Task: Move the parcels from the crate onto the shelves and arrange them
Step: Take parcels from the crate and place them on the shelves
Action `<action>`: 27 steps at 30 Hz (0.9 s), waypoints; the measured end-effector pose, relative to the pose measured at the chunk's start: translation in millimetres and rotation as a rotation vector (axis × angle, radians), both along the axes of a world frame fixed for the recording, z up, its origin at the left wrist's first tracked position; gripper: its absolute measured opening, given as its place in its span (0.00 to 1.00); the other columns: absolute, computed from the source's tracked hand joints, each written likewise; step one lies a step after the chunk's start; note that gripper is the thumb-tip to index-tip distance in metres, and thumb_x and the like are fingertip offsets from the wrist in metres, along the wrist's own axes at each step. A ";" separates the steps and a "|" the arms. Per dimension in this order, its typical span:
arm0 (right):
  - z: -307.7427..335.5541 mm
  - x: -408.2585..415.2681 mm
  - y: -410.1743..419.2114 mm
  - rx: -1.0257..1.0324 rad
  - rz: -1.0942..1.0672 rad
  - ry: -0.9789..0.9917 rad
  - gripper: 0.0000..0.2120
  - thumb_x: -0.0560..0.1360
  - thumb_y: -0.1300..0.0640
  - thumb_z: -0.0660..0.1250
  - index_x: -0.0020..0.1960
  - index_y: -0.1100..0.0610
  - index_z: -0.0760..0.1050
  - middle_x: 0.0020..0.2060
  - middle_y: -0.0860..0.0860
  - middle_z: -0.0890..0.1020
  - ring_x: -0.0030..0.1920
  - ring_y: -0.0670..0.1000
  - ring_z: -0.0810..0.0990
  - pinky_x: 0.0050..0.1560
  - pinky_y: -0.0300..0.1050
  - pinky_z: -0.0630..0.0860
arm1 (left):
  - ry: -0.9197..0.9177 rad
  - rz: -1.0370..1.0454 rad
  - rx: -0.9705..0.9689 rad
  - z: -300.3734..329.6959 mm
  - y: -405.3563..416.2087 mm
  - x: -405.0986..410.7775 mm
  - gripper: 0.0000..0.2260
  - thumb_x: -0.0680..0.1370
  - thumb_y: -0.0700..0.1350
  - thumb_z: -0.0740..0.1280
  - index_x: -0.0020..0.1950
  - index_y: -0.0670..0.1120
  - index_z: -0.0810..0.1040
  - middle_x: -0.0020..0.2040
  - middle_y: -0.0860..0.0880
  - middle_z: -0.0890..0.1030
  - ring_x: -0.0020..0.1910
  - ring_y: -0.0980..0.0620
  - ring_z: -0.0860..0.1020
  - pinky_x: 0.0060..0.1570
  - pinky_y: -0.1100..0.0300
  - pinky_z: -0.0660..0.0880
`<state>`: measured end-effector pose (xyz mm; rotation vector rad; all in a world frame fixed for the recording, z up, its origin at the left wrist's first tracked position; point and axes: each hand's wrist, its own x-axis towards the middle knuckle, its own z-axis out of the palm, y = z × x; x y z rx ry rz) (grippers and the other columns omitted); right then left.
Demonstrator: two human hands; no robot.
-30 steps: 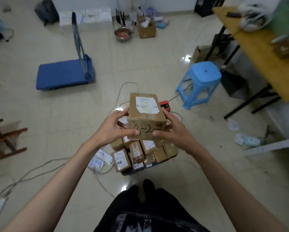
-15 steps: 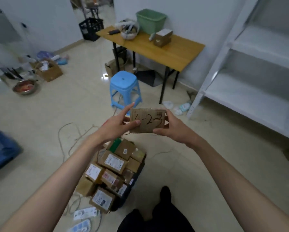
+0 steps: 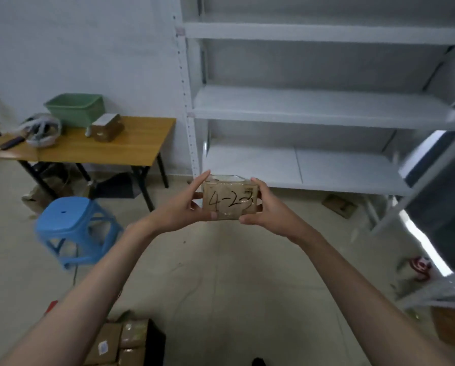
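Note:
I hold a brown cardboard parcel (image 3: 230,200) marked "4-23" in black at chest height, in front of the white metal shelves (image 3: 318,109). My left hand (image 3: 184,204) grips its left side, thumb under the lower edge. My right hand (image 3: 266,207) grips its right side. The shelf boards ahead carry no parcels. The black crate (image 3: 156,342) sits at the bottom left by my feet, with several brown parcels (image 3: 121,344) packed in it.
A blue plastic stool (image 3: 70,225) stands on the floor to the left. Behind it is a wooden table (image 3: 110,149) with a green basin (image 3: 74,108) and a small box (image 3: 106,126). A second rack's frame (image 3: 432,180) juts in at the right. Scraps of cardboard (image 3: 340,206) lie near the shelf foot.
My view has swung right from the crate and stool to face the shelves. Both hands keep the parcel and have carried it toward the shelves; the crate has dropped to the bottom edge.

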<state>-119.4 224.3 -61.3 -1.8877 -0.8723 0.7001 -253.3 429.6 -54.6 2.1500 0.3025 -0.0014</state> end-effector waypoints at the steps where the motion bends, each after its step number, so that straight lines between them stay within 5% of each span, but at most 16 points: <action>1: 2.8 17.5 -10.6 0.015 -0.035 -0.006 0.47 0.71 0.65 0.76 0.80 0.52 0.50 0.68 0.46 0.71 0.62 0.47 0.75 0.49 0.27 0.74 | -0.013 -0.021 0.021 4.5 -8.1 23.1 0.45 0.73 0.48 0.75 0.78 0.63 0.47 0.67 0.49 0.74 0.54 0.57 0.80 0.57 0.56 0.78; 7: 18.9 112.8 -69.4 0.101 -0.186 -0.112 0.47 0.71 0.64 0.77 0.78 0.49 0.52 0.66 0.46 0.71 0.60 0.49 0.78 0.53 0.36 0.76 | -0.116 -0.121 0.081 18.3 -57.0 146.8 0.49 0.73 0.47 0.76 0.78 0.65 0.41 0.70 0.48 0.73 0.50 0.55 0.82 0.57 0.53 0.78; 12: 24.7 168.5 -127.6 0.150 -0.297 -0.175 0.46 0.70 0.67 0.76 0.77 0.49 0.53 0.72 0.48 0.67 0.59 0.40 0.77 0.57 0.39 0.78 | -0.181 -0.177 0.085 19.3 -112.1 227.9 0.52 0.73 0.42 0.76 0.79 0.59 0.38 0.70 0.52 0.71 0.49 0.54 0.81 0.51 0.67 0.77; 16: 25.9 212.7 -165.9 0.153 -0.392 -0.248 0.45 0.69 0.67 0.75 0.76 0.49 0.52 0.70 0.46 0.66 0.68 0.50 0.73 0.66 0.53 0.75 | -0.222 -0.258 0.075 22.2 -147.9 293.4 0.53 0.72 0.40 0.76 0.79 0.57 0.38 0.69 0.53 0.72 0.51 0.54 0.80 0.49 0.70 0.76; 21: 24.6 276.2 -198.9 0.171 -0.500 -0.325 0.44 0.69 0.67 0.75 0.75 0.51 0.54 0.69 0.46 0.67 0.73 0.47 0.66 0.71 0.48 0.70 | -0.234 -0.335 0.079 23.7 -179.0 378.1 0.53 0.71 0.41 0.77 0.80 0.55 0.40 0.71 0.51 0.71 0.50 0.57 0.79 0.47 0.69 0.78; 25: 19.1 340.1 -221.9 0.144 -0.578 -0.345 0.45 0.68 0.71 0.73 0.76 0.53 0.53 0.69 0.47 0.66 0.74 0.48 0.65 0.68 0.36 0.70 | -0.276 -0.429 0.035 23.7 -201.1 451.9 0.50 0.70 0.40 0.78 0.79 0.59 0.47 0.68 0.55 0.72 0.51 0.55 0.80 0.50 0.58 0.81; 27: 19.1 374.3 -230.6 0.111 -0.603 -0.332 0.47 0.68 0.70 0.73 0.78 0.51 0.53 0.70 0.46 0.65 0.74 0.50 0.65 0.71 0.42 0.70 | -0.284 -0.463 0.029 24.4 -209.8 493.0 0.50 0.70 0.40 0.77 0.79 0.58 0.47 0.68 0.55 0.71 0.52 0.55 0.79 0.50 0.58 0.81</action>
